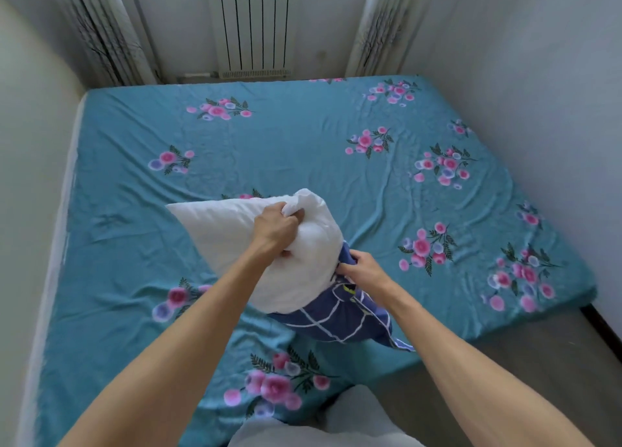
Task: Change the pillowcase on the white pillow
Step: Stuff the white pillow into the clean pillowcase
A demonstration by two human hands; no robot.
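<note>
Above the near edge of the bed [134,184], the left hand [274,231] clutches a bunched fistful of the white pillow [235,244], held mostly bare. The right hand [365,270] pinches the navy checked pillowcase [340,318] still covering its lower end.

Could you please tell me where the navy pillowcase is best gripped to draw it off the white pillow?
Probably at its bunched open edge, where the right hand already pinches the navy pillowcase, coming from the right side. The white pillow sticks out up and to the left, gripped by the left hand, so pulling the edge down and toward the body should slide it off.
</note>
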